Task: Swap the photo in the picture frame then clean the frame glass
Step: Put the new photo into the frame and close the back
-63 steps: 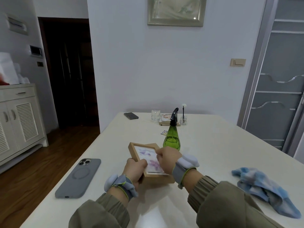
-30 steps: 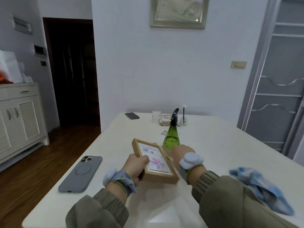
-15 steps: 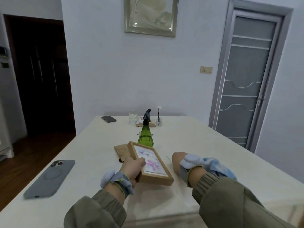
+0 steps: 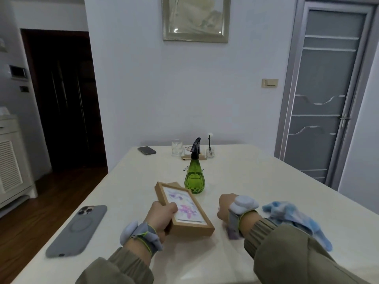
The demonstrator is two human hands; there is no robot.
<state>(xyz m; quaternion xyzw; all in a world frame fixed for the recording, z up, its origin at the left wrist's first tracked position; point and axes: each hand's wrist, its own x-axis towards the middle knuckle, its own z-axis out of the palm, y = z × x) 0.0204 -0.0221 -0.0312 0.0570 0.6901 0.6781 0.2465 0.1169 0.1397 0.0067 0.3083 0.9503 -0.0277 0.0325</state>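
A light wooden picture frame (image 4: pixel 185 210) with a purple and white flower photo lies tilted, glass side up, just above the white table (image 4: pixel 235 181). My left hand (image 4: pixel 162 217) grips its left long edge, thumb on the front. My right hand (image 4: pixel 225 206) hovers to the right of the frame, apart from it, fingers curled with nothing in them. A blue and white cloth (image 4: pixel 295 220) lies crumpled on the table right behind my right wrist. A green spray bottle (image 4: pixel 194 179) with a black trigger stands just beyond the frame.
A grey phone (image 4: pixel 77 229) lies face down near the table's left edge. At the far end are a dark phone (image 4: pixel 146 150), a drinking glass (image 4: pixel 177 148), a small card stack (image 4: pixel 187 152) and a reed diffuser (image 4: pixel 210 149). A door is at the right.
My right hand has let go of the frame and moved right toward the cloth. My left hand still holds the frame. The view has swung right.
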